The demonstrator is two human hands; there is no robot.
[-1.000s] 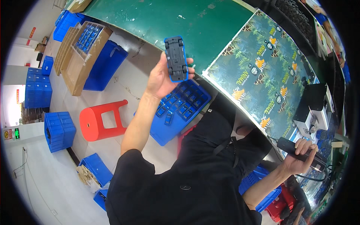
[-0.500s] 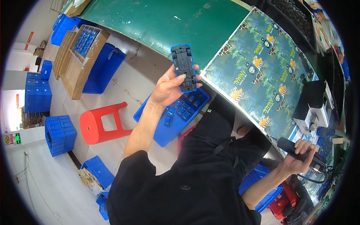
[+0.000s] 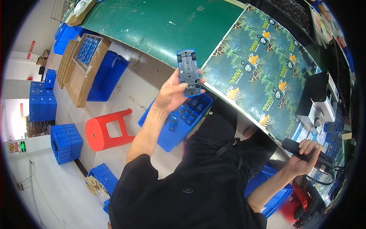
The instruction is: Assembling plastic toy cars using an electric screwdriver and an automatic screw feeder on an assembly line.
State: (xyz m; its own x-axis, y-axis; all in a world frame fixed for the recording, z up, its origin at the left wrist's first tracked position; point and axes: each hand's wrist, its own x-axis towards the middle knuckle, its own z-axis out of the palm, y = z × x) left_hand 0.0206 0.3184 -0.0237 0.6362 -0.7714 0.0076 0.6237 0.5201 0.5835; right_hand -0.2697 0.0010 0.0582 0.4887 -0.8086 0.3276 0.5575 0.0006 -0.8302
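Observation:
My left hand [image 3: 170, 92] is closed around a toy car [image 3: 188, 70], its black underside and wheels turned up and a blue body edge showing around it. The thumb lies across the chassis near one end. Off to the right, my right hand [image 3: 304, 159] grips a black cylindrical power tool [image 3: 293, 148] with a cord at its far end, beside the bench edge. Below the left hand, a blue crate [image 3: 167, 142] holds several blue toy cars [image 3: 189, 113].
A green worktable [image 3: 160, 28] spans the back, with an animal-print mat [image 3: 244, 57] on the right. A white-and-black device [image 3: 318, 110] stands at the mat's end. Left are a red stool [image 3: 100, 133], a cardboard tray [image 3: 78, 82] with blue cars, and blue bins [image 3: 68, 143].
The view has shifted slightly. The toy car sits a little lower against the table, and my left thumb has moved on its underside. Both hands keep their hold.

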